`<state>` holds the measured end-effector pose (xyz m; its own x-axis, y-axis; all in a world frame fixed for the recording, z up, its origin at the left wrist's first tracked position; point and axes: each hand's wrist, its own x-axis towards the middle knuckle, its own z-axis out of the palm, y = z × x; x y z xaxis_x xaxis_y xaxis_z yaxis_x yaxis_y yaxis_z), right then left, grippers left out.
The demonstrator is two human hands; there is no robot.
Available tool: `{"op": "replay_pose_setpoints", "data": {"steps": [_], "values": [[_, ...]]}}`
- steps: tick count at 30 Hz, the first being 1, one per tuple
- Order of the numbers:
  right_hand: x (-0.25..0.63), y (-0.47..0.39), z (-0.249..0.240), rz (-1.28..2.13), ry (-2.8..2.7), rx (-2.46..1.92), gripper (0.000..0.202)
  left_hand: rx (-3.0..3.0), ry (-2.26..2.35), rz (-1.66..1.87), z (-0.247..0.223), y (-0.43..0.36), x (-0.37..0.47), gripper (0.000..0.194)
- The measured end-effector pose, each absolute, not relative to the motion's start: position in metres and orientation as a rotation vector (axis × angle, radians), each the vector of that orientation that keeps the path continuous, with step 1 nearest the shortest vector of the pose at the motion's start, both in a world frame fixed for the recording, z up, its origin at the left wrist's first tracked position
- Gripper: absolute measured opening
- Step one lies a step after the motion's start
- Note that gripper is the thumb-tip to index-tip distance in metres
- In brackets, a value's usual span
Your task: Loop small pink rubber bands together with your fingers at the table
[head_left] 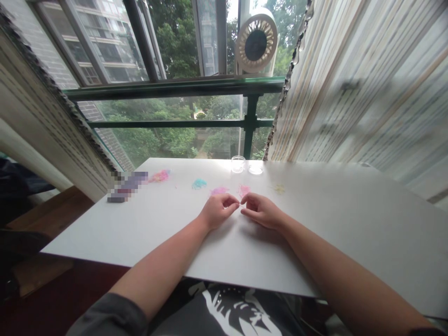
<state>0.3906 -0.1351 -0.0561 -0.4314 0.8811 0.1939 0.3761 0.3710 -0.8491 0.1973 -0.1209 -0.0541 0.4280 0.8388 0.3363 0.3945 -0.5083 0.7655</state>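
My left hand (217,211) is over the middle of the white table (157,228), thumb and forefinger pinched together on something too small to make out. Facing it, my right hand (261,210) has its thumb and forefinger apart, the fingertips close to those of the left. Just beyond the hands are a purple-pink pile (220,191) and a pink pile (244,189) of small thin pieces. A turquoise pile (199,184) lies farther left, and a yellowish pile (279,188) is to the right. A mixed pink and orange pile (160,176) is at the far left.
A clear round container (238,164) and a clear round lid or dish (255,170) stand near the table's back edge. A blurred-out object (128,186) lies at the left edge. Behind are a green railing (168,88), a white fan (256,44) and curtains (336,84).
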Motion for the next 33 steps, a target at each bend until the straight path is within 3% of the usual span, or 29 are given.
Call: {"op": "replay_pose_setpoints", "data": {"steps": [18, 33], "values": [[0.3897, -0.1343, -0.0534, 0.842, -2.027, -1.147, 0.017, 2.113, 1.021, 0.931, -0.053, -0.1226, 0.1981, 0.017], [0.3883, -0.1378, -0.0516, 0.985, -1.982, -1.097, 0.021, 2.113, 0.97, 0.907, -0.0549, -0.1225, 0.1984, 0.017]]}}
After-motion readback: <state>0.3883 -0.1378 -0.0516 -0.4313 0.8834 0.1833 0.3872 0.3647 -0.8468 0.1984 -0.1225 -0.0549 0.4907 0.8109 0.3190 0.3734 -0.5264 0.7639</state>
